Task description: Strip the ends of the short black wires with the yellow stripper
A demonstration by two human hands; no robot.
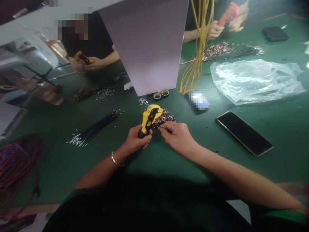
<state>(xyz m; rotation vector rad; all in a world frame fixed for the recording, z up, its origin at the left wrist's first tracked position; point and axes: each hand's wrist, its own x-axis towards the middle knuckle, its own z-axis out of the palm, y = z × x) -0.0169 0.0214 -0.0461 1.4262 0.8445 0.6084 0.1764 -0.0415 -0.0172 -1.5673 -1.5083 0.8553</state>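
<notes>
My left hand [138,138] is wrapped round the handle of a yellow and black hand tool [151,118], its head pointing up and away from me. Just right of the tool, my right hand [177,133] has thumb and index finger pinched together at the edge of a pile of small copper-tipped pieces [166,118]. What the pinch holds is too small to make out. A bundle of black wires [98,129] with pale ends lies on the green table [149,167] to the left.
A phone [243,132] and a clear plastic bag [256,80] lie at right. Two tape rolls [161,94] sit before an upright panel [152,45]. Yellow cables [199,48] hang beside it. Red cables [18,164] are coiled at left. Two people work across the table.
</notes>
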